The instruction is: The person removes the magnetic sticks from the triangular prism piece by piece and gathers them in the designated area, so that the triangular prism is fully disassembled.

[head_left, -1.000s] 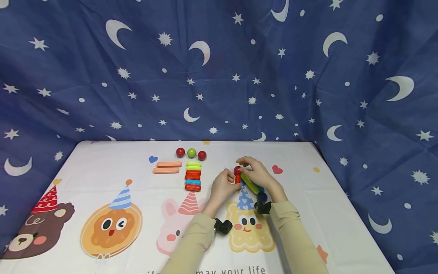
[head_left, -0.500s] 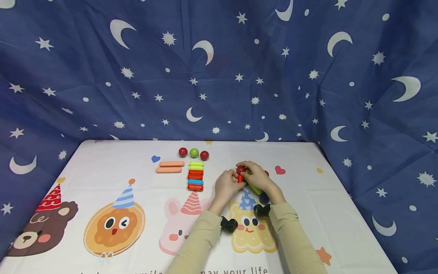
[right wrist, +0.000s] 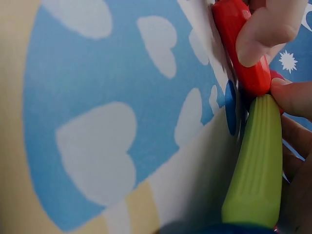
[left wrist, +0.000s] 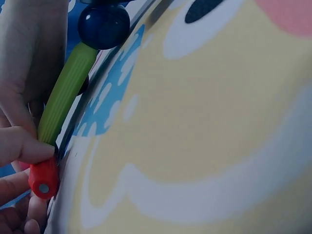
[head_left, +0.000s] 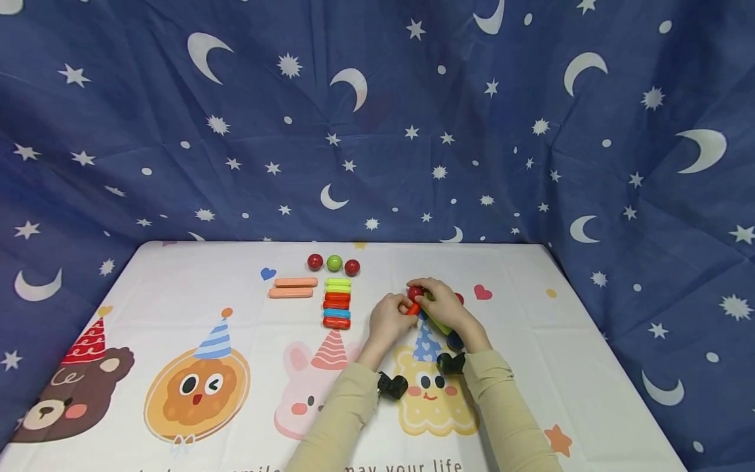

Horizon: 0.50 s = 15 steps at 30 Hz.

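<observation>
My left hand [head_left: 390, 320] pinches a short red stick [head_left: 412, 308] by its end; the same red stick [left wrist: 44, 178] shows in the left wrist view and again, as a red stick [right wrist: 242, 46], in the right wrist view. It meets a green stick [head_left: 436, 322] that ends in a dark blue ball [head_left: 454, 339]. My right hand [head_left: 441, 303] curls over this build, fingers on a red ball [head_left: 415, 292] at the joint. The green stick [left wrist: 66, 92] and blue ball [left wrist: 104, 26] lie on the printed cloth. More pieces under my right hand are hidden.
A stack of short sticks [head_left: 337, 303] in yellow-green, red and blue lies left of my hands, with two orange sticks [head_left: 293, 287] beside it. Two red balls and a green ball [head_left: 334, 263] line up behind. The table's back edge [head_left: 354, 244] meets a starry blue curtain.
The red stick in my left hand has tilted from upright to slanting toward the red ball. Both hands have stayed close together at the build.
</observation>
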### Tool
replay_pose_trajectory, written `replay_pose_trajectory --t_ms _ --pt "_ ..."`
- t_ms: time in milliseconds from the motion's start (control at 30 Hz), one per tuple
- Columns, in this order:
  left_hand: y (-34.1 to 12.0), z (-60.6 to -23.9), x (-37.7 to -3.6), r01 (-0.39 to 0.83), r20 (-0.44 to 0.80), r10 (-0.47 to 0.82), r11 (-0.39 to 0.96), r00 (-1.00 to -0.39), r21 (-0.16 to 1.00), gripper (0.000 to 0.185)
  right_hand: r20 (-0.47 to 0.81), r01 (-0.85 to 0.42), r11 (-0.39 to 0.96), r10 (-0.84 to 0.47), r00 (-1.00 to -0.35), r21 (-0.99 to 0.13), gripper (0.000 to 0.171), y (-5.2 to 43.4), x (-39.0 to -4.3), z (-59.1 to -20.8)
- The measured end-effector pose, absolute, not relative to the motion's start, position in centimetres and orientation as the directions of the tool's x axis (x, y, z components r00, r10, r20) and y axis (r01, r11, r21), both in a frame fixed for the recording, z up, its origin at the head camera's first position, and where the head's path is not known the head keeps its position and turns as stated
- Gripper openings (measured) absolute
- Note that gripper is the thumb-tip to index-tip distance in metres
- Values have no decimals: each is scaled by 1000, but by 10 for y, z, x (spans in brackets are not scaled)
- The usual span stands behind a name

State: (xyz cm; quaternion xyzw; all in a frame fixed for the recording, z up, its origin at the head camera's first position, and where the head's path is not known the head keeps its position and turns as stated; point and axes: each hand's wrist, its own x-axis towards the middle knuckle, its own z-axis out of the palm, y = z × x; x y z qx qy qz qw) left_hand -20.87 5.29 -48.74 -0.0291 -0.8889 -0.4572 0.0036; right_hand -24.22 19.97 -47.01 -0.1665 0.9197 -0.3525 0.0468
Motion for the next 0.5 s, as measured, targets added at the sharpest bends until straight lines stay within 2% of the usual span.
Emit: replay_pose_trajectory --t_ms 133,500 --pt "51 -486 -209 68 37 66 574 -997 816 18 32 -265 695 -329 -944 -668 33 200 -243 -469" --pt "37 -480 -198 115 46 165 438 -985 891 17 5 -236 697 -317 -949 -677 33 199 -242 -470"
